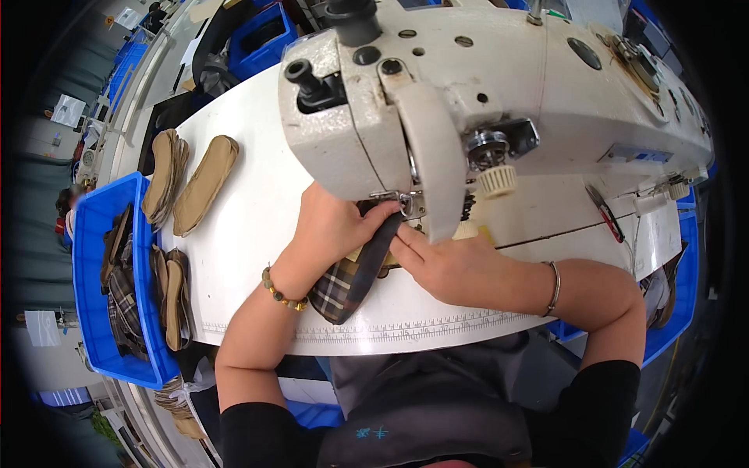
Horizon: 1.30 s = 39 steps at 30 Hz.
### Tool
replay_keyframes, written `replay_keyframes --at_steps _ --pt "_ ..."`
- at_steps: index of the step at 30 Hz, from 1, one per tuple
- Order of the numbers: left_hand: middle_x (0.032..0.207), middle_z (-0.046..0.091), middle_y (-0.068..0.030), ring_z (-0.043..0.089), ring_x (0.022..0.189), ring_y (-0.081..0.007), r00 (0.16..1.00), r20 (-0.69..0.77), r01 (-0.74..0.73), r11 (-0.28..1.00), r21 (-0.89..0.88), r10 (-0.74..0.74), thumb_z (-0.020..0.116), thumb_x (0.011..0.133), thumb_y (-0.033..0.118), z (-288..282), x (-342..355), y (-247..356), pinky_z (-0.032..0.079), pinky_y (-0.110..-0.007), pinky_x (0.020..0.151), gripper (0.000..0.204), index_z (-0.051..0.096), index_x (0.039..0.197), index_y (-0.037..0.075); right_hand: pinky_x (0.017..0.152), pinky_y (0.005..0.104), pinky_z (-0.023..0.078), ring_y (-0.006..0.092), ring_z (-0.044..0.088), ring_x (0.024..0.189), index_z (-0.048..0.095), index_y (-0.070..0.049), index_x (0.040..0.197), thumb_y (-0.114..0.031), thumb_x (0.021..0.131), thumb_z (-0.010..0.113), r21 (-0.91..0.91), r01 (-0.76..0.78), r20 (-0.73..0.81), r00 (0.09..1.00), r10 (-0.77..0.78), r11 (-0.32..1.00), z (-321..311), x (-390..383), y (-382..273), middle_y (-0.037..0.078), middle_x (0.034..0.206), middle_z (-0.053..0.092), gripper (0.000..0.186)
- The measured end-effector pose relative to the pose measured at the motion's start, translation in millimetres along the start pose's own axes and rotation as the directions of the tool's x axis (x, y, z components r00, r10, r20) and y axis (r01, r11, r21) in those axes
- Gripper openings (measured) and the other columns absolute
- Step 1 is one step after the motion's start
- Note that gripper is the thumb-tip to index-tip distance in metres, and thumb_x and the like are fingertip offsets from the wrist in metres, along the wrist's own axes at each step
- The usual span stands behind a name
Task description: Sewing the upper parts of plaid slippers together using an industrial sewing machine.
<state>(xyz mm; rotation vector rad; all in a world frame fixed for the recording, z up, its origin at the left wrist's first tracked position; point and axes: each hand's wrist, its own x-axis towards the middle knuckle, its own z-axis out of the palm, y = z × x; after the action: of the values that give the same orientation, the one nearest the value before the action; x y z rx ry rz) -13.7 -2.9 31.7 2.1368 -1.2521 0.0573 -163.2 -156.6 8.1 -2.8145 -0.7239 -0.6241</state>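
Observation:
A plaid fabric piece with a dark band (334,292) lies under the head of a white sewing machine (328,148). My left hand (331,222) is closed on its far end, with thumb and fingers pinched close to the metal presser foot (406,204). From the other side my right hand (452,267) grips the dark edge of the same piece, its fingertips just in front of the foot. The near end of the fabric hangs loose between my wrists. The machine's head hides part of the stitching spot.
Tan sole-shaped pieces (206,186) lie on the white table (250,257) at left, beside a blue bin (90,312) of plaid pieces. Red-handled snips (607,214) rest at right. A printed ruler strip (413,331) follows the table's near edge.

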Motion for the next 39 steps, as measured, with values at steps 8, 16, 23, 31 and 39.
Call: replay_keyframes --at_steps 8,16,23,31,39 --pt "0.092 0.071 -0.0131 0.067 0.083 -0.0323 0.988 0.083 0.13 0.991 0.042 -0.134 0.085 0.07 0.022 1.8 1.7 8.9 0.054 -0.04 0.071 0.035 0.073 0.099 0.007 0.042 0.0291 0.046 0.016 0.064 0.053 0.064 0.007 0.107 -0.011 0.075 0.062 0.105 -0.051 0.128 0.991 0.037 0.993 -2.6 -0.5 1.2 0.025 0.112 0.066 0.037" --pt "0.083 0.071 -0.0099 0.067 0.074 -0.0301 0.985 0.085 0.148 0.987 0.055 -0.152 0.083 0.071 0.024 4.9 1.0 6.9 0.053 -0.039 0.065 0.032 0.073 0.098 0.009 0.045 0.0298 0.05 0.0169 0.066 0.057 0.065 0.009 0.103 -0.011 0.073 0.063 0.042 -0.019 0.074 0.997 0.016 0.999 -8.6 1.4 0.1 0.027 0.103 0.069 0.036" --pt "0.081 0.071 -0.0096 0.066 0.069 -0.0283 0.991 0.036 0.128 0.99 0.05 -0.13 0.081 0.073 0.024 4.7 4.3 8.7 0.053 -0.039 0.062 0.03 0.074 0.098 0.011 0.045 0.0316 0.049 0.0207 0.065 0.058 0.064 0.009 0.101 -0.012 0.075 0.062 0.023 -0.043 0.076 0.996 0.041 0.999 -9.1 -1.3 -0.9 0.018 0.077 0.064 0.033" --pt "0.084 0.07 -0.0107 0.066 0.072 -0.0314 0.977 0.068 0.188 0.968 0.164 -0.201 0.079 0.073 0.02 3.5 -0.1 11.1 0.053 -0.041 0.062 0.03 0.074 0.101 0.011 0.043 0.0321 0.048 0.0242 0.062 0.057 0.067 0.003 0.084 -0.019 0.078 0.064 0.134 0.047 0.109 0.992 -0.062 0.99 -13.0 -1.9 -8.0 0.023 0.077 0.062 0.024" --pt "0.105 0.067 -0.0048 0.063 0.103 -0.0256 0.933 0.24 -0.327 0.911 0.252 0.268 0.069 0.065 0.004 -9.4 -22.6 31.3 0.051 -0.037 0.075 0.026 0.072 0.091 0.006 0.042 0.0304 0.047 0.0234 0.066 0.06 0.068 0.001 0.071 -0.025 0.074 0.064 0.003 0.167 0.071 0.983 -0.167 0.986 -2.7 -6.8 -12.8 0.041 0.095 0.064 0.026"
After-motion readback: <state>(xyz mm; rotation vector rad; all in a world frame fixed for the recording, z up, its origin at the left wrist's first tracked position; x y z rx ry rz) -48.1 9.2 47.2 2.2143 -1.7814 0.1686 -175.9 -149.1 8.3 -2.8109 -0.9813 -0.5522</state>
